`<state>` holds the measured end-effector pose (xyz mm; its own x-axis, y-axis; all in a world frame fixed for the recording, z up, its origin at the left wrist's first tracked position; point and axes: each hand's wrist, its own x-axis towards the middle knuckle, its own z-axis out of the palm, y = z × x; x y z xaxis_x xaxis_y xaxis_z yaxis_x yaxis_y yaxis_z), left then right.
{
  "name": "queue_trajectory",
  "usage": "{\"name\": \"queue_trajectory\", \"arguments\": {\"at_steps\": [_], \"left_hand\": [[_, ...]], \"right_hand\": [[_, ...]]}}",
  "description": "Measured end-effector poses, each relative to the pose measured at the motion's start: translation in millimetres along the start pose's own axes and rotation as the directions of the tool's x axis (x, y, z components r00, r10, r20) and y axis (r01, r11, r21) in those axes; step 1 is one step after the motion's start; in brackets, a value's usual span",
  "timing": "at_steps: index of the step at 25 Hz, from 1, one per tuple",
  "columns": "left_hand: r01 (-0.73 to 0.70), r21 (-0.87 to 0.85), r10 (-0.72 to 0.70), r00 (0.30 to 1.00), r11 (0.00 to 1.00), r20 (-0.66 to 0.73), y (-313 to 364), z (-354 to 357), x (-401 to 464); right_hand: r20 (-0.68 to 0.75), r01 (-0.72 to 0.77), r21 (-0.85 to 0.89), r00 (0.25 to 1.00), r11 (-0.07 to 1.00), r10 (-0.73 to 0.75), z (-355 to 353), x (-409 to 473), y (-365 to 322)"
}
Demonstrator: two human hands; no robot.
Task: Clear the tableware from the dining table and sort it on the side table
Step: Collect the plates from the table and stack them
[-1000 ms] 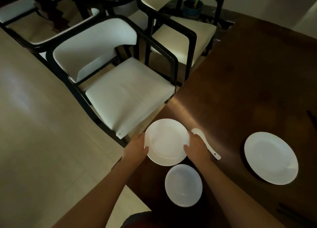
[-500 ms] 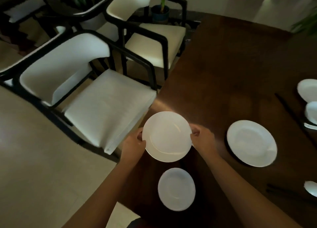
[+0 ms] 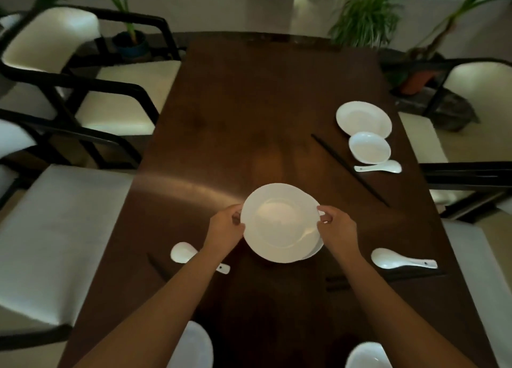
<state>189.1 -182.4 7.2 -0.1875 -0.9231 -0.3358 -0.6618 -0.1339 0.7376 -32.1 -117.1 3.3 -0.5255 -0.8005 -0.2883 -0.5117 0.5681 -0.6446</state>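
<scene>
Plate (image 3: 279,223) carried over second plate (image 3: 315,250), both hands' grip unchanged

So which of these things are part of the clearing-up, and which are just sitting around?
Part of the job:
held white round plate
far white plate
small white bowl
white ceramic spoons
black chopsticks

Just there:
cream-cushioned chairs
potted green plants

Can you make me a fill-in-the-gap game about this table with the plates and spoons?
1. Both hands hold a white ____ over another plate.
2. The left hand grips its ____ edge.
3. The chopsticks are ____ in colour.
4. The spoon near the right arm lies on the ____.

Missing words: plate; left; black; table
</scene>
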Motion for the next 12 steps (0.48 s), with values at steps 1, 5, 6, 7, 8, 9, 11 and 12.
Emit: {"name": "queue_trajectory", "arguments": {"at_steps": [1,5,6,7,8,9,11,12], "left_hand": [[-0.011,0.021,0.011,1.0,1.0,0.008,1.1,9.4,4.1],[-0.048,0.074,0.048,0.999,0.996,0.002,1.1,30.7,12.2],[-0.045,0.084,0.045,0.999,0.995,0.002,0.8,34.5,13.8],[-0.043,0.098,0.043,0.999,0.994,0.003,0.0,37.5,15.2],[-0.047,0.114,0.046,0.999,0.992,0.007,-1.7,39.4,16.4],[-0.048,0.129,0.047,0.999,0.991,0.011,-3.1,41.0,17.4],[-0.032,0.136,0.032,0.999,0.99,0.001,-5.0,43.0,17.2],[-0.024,0.127,0.025,1.0,0.992,-0.004,-5.5,43.8,16.7]], "right_hand": [[0.015,0.001,-0.012,1.0,1.0,-0.001,0.3,4.8,7.0],[0.072,0.051,-0.13,0.996,0.99,-0.042,4.0,21.2,19.7],[0.082,0.065,-0.167,0.995,0.984,-0.052,5.1,24.0,22.0],[0.088,0.084,-0.202,0.994,0.976,-0.067,6.2,25.3,23.2],[0.087,0.104,-0.231,0.992,0.967,-0.086,7.3,25.4,23.5],[0.083,0.122,-0.256,0.991,0.959,-0.104,7.7,25.8,23.9],[0.091,0.161,-0.31,0.986,0.937,-0.14,7.6,26.6,25.3],[0.101,0.18,-0.331,0.983,0.926,-0.155,6.9,27.0,26.7]]}}
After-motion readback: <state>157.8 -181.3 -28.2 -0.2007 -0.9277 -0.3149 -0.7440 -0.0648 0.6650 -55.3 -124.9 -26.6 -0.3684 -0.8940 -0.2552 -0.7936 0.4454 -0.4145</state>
